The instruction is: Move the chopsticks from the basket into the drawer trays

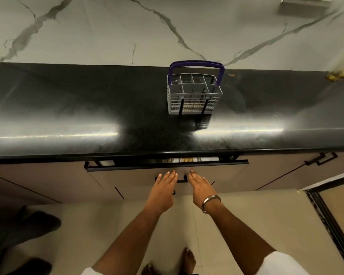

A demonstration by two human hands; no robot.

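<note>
A grey cutlery basket with a purple handle stands on the black countertop, near the back. Pale and dark sticks show through its mesh at the bottom. Below the counter edge the drawer is out only a narrow gap, and a strip of its trays with pale chopstick ends shows in the gap. My left hand and my right hand lie flat, fingers extended, against the drawer front on either side of its dark handle. Neither hand holds anything.
A marble-patterned wall rises behind the counter. Another cabinet handle sits at the right. A dark door frame runs along the right floor. Someone's dark shoes stand at the lower left, and my bare feet show below.
</note>
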